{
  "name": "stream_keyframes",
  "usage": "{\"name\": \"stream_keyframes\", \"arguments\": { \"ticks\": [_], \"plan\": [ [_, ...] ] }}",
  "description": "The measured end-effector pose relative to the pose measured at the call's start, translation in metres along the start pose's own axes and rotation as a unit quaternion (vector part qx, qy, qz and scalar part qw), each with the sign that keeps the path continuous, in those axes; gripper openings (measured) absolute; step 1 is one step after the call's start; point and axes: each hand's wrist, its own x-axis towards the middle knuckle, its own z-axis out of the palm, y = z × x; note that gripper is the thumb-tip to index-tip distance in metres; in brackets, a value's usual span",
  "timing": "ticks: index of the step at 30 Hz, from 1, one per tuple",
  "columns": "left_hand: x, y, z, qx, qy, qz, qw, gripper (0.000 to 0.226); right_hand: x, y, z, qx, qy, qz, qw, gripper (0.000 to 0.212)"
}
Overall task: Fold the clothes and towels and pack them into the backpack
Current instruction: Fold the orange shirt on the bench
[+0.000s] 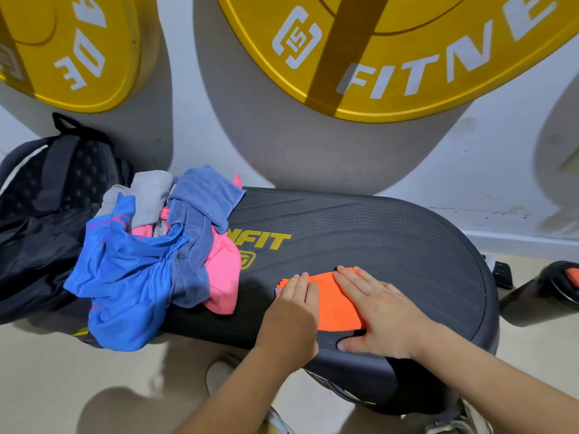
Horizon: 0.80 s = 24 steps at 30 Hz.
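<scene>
Dark ribbed surface (391, 233): folded orange cloth (336, 305) pressed under left hand (293, 311) and right hand (379, 311), fingers (349, 277) straight, gripping nothing; black padded backpack (62, 183) leftward, nearer left hand.

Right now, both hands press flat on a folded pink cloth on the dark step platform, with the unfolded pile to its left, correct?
Not quite. The head view shows the left hand and right hand pressing an orange cloth, not a pink one. It does lie on the dark step platform, unfolded pile to its left.
</scene>
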Motion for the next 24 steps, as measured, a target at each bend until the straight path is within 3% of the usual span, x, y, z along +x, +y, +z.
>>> {"name": "stream_keyframes", "arguments": {
  "ticks": [2, 5, 8, 10, 12, 14, 15, 17, 19, 24],
  "plan": [
    [0.005, 0.002, 0.003, 0.011, 0.043, -0.001, 0.999, 0.081, 0.001, 0.002, -0.003, 0.009, 0.012, -0.005, 1.0, 0.103],
    [0.008, 0.003, -0.003, 0.012, 0.049, -0.018, 0.999, 0.075, 0.002, 0.005, -0.004, 0.066, 0.035, -0.001, 0.997, 0.082],
    [0.021, 0.001, -0.031, -0.013, -0.037, -0.072, 0.997, 0.045, 0.008, 0.005, -0.011, 0.192, 0.065, 0.025, 0.979, 0.048],
    [0.028, -0.005, -0.056, -0.109, -0.082, -0.094, 0.986, 0.018, 0.012, 0.0, -0.023, 0.343, 0.106, 0.082, 0.93, 0.021],
    [0.022, -0.013, -0.079, -0.311, -0.099, -0.113, 0.938, 0.009, 0.012, -0.007, -0.038, 0.483, 0.12, 0.118, 0.859, 0.009],
    [0.002, -0.015, -0.101, -0.532, -0.12, -0.122, 0.829, 0.014, 0.005, -0.019, -0.055, 0.588, 0.105, 0.116, 0.794, 0.018],
    [-0.01, -0.015, -0.109, -0.614, -0.125, -0.127, 0.769, 0.021, 0.0, -0.027, -0.064, 0.611, 0.101, 0.099, 0.779, 0.02],
    [-0.034, -0.017, -0.122, -0.698, -0.137, -0.127, 0.691, 0.029, -0.013, -0.047, -0.082, 0.592, 0.114, 0.053, 0.796, 0.016],
    [-0.057, -0.018, -0.136, -0.721, -0.132, -0.11, 0.671, 0.035, -0.028, -0.07, -0.099, 0.535, 0.147, 0.017, 0.832, 0.014],
    [-0.102, -0.006, -0.176, -0.676, 0.002, -0.095, 0.73, 0.066, -0.068, -0.131, -0.135, 0.455, 0.217, -0.033, 0.863, 0.022]
  ]
}}
